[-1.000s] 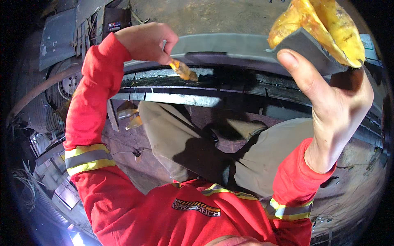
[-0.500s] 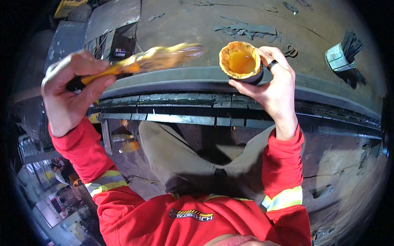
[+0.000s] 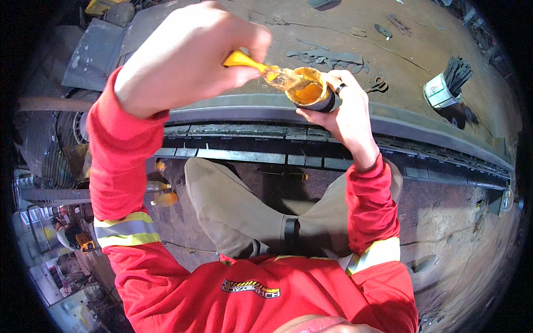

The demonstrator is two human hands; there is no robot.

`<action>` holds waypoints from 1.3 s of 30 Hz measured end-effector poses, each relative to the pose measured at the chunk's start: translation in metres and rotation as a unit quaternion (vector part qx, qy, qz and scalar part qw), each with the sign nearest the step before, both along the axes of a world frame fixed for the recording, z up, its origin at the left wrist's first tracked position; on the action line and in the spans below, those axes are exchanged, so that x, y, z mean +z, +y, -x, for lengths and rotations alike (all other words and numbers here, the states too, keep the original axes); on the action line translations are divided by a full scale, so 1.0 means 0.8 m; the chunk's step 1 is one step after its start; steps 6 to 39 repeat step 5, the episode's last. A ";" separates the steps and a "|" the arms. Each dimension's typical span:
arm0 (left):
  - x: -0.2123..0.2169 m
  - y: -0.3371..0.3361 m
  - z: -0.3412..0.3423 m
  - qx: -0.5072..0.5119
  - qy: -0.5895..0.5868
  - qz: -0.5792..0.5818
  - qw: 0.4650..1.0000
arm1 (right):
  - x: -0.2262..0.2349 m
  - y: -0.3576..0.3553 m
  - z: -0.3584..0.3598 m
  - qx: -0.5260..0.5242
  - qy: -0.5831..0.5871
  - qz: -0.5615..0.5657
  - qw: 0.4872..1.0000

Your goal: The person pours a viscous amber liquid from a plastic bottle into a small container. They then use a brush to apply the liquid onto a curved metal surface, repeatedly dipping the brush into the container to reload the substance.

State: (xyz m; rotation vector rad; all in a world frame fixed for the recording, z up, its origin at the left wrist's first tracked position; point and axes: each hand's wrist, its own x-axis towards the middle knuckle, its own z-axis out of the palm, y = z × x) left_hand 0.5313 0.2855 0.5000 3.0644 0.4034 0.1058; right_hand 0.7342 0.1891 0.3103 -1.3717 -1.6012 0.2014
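My left hand [image 3: 194, 58] is closed around the yellow handle of a brush [image 3: 247, 60]. The brush slants down to the right, its glue-coloured, wet bristles dipping over the rim into a small cup [image 3: 325, 104]. That cup has a dark outer wall, a ragged, yellow-crusted rim and amber liquid inside. Fingers and thumb of my right hand [image 3: 350, 119], with a dark ring on one finger, wrap the cup from its right side and hold it tilted a little toward me. How deep the bristles reach is hard to make out.
On the brown work surface lie dark scraps [image 3: 327, 58] and scissors [image 3: 378, 85]. A pale container [image 3: 436, 93] of dark strips stands at the right. Dark layered edging [image 3: 244, 132] crosses before my knees. Bottles [image 3: 165, 200] and an orange-handled tool [image 3: 302, 176] lie below.
My left hand has swung right and forward, bringing the brush from beside the cup into its mouth. My right hand with the cup sits slightly further left in the picture.
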 end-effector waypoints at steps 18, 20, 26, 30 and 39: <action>-0.036 0.006 -0.013 -0.059 -0.046 -0.020 0.997 | -0.001 0.002 0.001 0.018 -0.037 -0.015 0.999; -0.036 0.006 -0.013 -0.059 -0.046 -0.020 0.997 | -0.001 0.002 0.001 0.018 -0.037 -0.015 0.999; -0.036 0.006 -0.013 -0.059 -0.046 -0.020 0.997 | -0.001 0.002 0.001 0.018 -0.037 -0.015 0.999; -0.036 0.006 -0.013 -0.059 -0.046 -0.020 0.997 | -0.001 0.002 0.001 0.018 -0.037 -0.015 0.999; -0.036 0.006 -0.013 -0.059 -0.046 -0.020 0.997 | -0.001 0.002 0.001 0.018 -0.037 -0.015 0.999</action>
